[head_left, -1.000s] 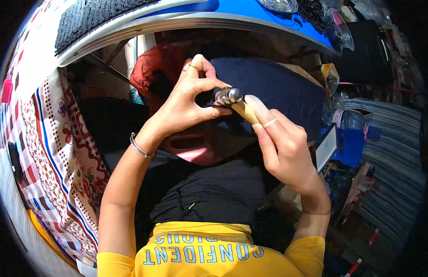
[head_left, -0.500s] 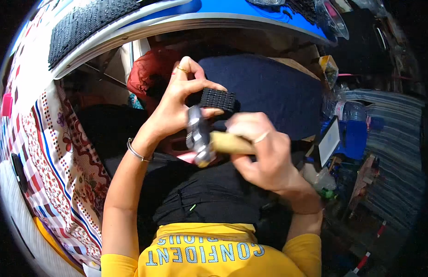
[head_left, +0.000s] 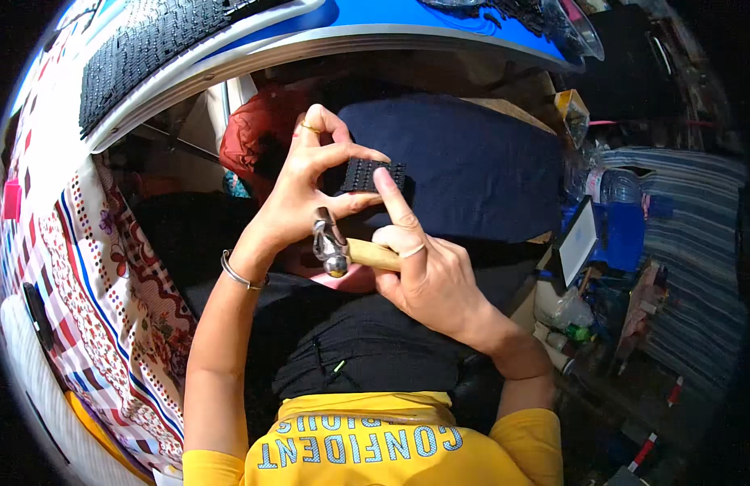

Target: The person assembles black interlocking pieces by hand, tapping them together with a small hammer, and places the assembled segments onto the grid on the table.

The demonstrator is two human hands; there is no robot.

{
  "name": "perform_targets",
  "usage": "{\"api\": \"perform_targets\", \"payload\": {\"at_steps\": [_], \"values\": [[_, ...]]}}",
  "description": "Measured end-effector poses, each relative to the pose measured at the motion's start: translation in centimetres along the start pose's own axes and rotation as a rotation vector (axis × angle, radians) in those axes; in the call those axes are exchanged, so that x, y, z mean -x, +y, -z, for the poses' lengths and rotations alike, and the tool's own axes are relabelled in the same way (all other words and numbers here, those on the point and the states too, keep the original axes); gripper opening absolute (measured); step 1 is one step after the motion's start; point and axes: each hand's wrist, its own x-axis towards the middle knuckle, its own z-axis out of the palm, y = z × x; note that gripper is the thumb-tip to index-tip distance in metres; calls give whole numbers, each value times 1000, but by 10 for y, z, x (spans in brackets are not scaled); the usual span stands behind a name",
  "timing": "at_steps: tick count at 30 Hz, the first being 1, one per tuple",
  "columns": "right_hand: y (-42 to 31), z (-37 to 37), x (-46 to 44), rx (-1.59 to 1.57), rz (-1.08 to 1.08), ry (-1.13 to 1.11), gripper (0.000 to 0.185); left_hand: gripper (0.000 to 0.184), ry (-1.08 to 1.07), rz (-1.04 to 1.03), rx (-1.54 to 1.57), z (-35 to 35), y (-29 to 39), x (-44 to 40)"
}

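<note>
Between the thumb and index finger of my left hand (head_left: 310,174) is a small black block with rows of raised bumps (head_left: 361,176). My right hand (head_left: 432,271) is wrapped round the wooden handle of a ball-peen hammer (head_left: 330,245). Its index finger is stretched out, with the tip on the block's bumpy top. The hammer's metal head is just below my left hand, near the wrist. A dark navy cloth surface (head_left: 472,174) lies beneath and beyond the block.
A blue table (head_left: 375,13) with a pale rim runs across the far side. On its left lies a large black bumpy sheet (head_left: 156,61). A red cloth bundle (head_left: 257,134) sits below the table. To the right are a white-faced panel (head_left: 577,240) and a plastic bottle (head_left: 618,188).
My right hand has moved slightly left with the hammer, and its index finger has stretched out onto the block. My left hand still holds the block in nearly the same place.
</note>
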Motion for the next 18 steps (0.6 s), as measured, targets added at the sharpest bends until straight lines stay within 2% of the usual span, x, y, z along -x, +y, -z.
{"api": "perform_targets", "payload": {"at_steps": [7,11,14,16,18], "values": [[4,19,8,-5,-22,3,42,35,6,-39,-46,-1,2,-1],[-3,48,0,-284,-60,173,44,37,-8,-2,-18,0,-2,0],[2,62,3,-377,-188,191,46,36,-7,-5,-10,0,2,-1],[10,69,-6,-181,-157,-37,43,35,-1,-4,-2,0,4,-1],[10,73,-6,-162,-148,-37,42,35,2,-9,-2,0,4,-1]]}}
